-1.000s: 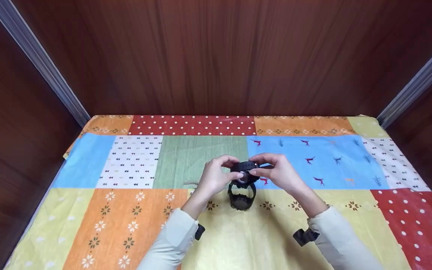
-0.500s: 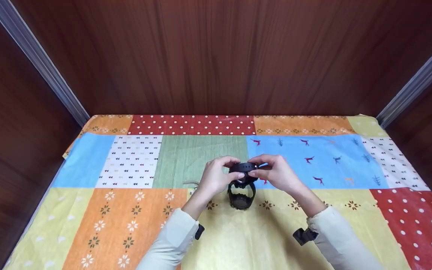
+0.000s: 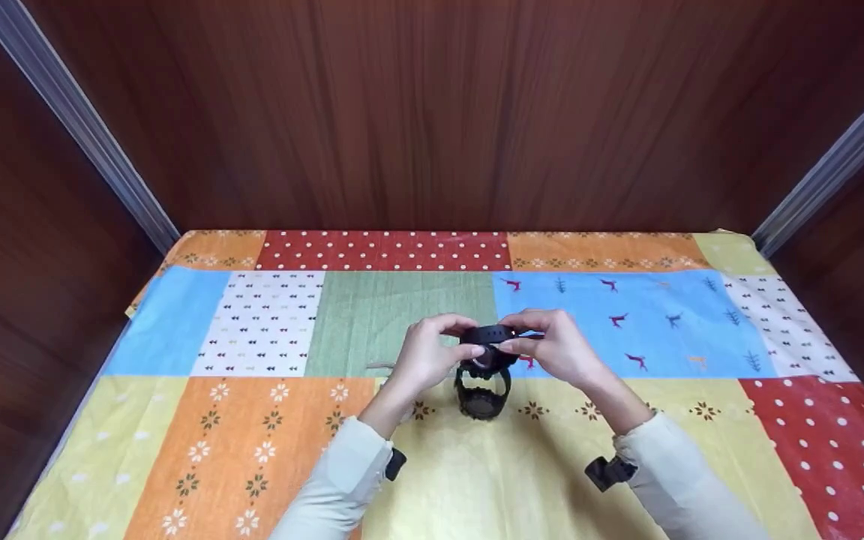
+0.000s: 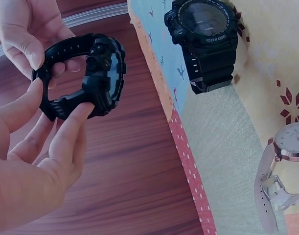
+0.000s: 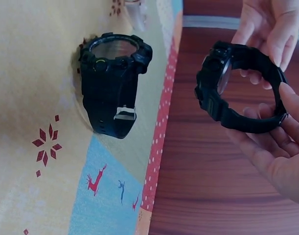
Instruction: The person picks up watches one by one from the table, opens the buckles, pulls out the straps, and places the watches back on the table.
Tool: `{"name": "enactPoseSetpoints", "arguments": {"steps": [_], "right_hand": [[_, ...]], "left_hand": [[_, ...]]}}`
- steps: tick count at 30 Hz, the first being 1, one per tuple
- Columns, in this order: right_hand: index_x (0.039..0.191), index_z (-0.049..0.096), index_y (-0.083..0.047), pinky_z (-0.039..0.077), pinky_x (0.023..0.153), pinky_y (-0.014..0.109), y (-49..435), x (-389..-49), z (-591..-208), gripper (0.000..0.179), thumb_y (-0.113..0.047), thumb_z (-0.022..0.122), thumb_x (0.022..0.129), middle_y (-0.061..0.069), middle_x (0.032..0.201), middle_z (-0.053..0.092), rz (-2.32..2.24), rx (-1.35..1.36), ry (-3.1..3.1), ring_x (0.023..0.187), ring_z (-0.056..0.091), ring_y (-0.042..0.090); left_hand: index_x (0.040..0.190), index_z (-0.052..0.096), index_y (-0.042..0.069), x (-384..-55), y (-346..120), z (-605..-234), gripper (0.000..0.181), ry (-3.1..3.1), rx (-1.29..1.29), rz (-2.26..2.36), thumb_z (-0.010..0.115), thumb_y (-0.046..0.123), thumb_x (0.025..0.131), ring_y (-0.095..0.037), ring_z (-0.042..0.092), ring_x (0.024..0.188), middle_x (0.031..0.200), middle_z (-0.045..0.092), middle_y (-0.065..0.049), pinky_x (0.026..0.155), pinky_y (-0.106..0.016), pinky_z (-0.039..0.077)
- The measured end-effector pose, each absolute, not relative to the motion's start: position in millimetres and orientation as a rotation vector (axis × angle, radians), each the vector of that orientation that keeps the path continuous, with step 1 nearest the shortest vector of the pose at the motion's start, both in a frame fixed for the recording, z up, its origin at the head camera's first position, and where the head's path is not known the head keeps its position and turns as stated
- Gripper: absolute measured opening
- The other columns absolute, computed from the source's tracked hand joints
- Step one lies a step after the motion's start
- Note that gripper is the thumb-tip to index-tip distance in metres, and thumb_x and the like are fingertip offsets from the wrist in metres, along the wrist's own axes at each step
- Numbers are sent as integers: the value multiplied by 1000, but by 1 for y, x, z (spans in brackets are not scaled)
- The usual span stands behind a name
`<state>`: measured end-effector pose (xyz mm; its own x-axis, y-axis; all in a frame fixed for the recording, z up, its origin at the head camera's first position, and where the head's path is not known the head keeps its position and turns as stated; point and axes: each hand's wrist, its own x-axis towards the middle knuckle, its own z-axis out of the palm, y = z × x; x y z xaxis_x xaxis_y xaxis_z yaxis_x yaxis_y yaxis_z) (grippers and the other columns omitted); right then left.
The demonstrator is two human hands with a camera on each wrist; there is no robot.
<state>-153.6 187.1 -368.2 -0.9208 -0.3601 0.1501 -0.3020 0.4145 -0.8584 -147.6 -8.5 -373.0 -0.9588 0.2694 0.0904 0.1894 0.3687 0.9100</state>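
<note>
A black digital sports watch (image 4: 107, 76) hangs between my two hands, its strap bent round into a loop. My left hand (image 3: 428, 356) pinches one side of it between thumb and fingers. From the other side my right hand (image 3: 559, 349) grips the strap (image 5: 254, 125) near the buckle, thumb against the band. Just below, a second black sports watch (image 5: 110, 73) stands on the cloth with its strap buckled. To the left lies a third watch (image 4: 292, 139) with a pale strap and a light round dial, mostly hidden behind my left wrist in the head view.
A patchwork-patterned cloth (image 3: 252, 450) covers the table. Dark wood panels (image 3: 432, 112) rise behind and at both sides, with metal strips (image 3: 87, 112) along the corners. Black wrist cameras (image 3: 612, 472) are strapped to both forearms.
Both hands keep hold of the black watch in nearly the same place. My left forearm shifts slightly left, and the fingers move a little on the strap.
</note>
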Motion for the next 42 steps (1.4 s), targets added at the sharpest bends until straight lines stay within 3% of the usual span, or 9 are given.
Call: {"name": "enactPoseSetpoints", "arguments": {"steps": [19, 26, 31, 38, 42], "right_hand": [[97, 68, 2, 47, 57, 26, 190, -153, -373, 19, -5, 69, 79, 13, 93, 65, -1538, -571, 2571, 73, 57, 18], [99, 65, 7, 52, 72, 27, 188, -153, -371, 23, 0, 69, 78, 18, 96, 60, -1593, -651, 2528, 85, 61, 26], [95, 67, 6, 52, 75, 34, 184, -154, -367, 22, 1, 72, 74, 13, 91, 59, -1523, -724, 2628, 89, 57, 27], [89, 70, 0, 50, 70, 33, 182, -154, -362, 18, -4, 76, 72, 5, 84, 58, -1287, -774, 2787, 84, 56, 22], [88, 71, -1, 51, 60, 28, 182, -153, -364, 18, -5, 76, 71, 4, 83, 58, -1292, -750, 2797, 80, 58, 23]], "left_hand": [[102, 67, 3, -146, -11, -377, 24, 2523, 406, 1672, 71, 5, 78, -21, 58, 97, 95, 66, -6, 89, -43, 41], [102, 67, 2, -143, -10, -372, 25, 2585, 413, 1614, 71, 6, 78, -21, 58, 96, 94, 67, -6, 89, -41, 41], [98, 68, 4, -142, -8, -365, 23, 2653, 426, 1548, 72, 6, 76, -20, 58, 93, 91, 67, -4, 86, -37, 42], [100, 69, 4, -139, -5, -360, 24, 2750, 434, 1423, 72, 7, 76, -19, 58, 94, 93, 66, -4, 86, -35, 42], [101, 69, 6, -140, -6, -361, 25, 2752, 431, 1406, 72, 8, 76, -19, 58, 95, 95, 66, -3, 87, -34, 42]]}}
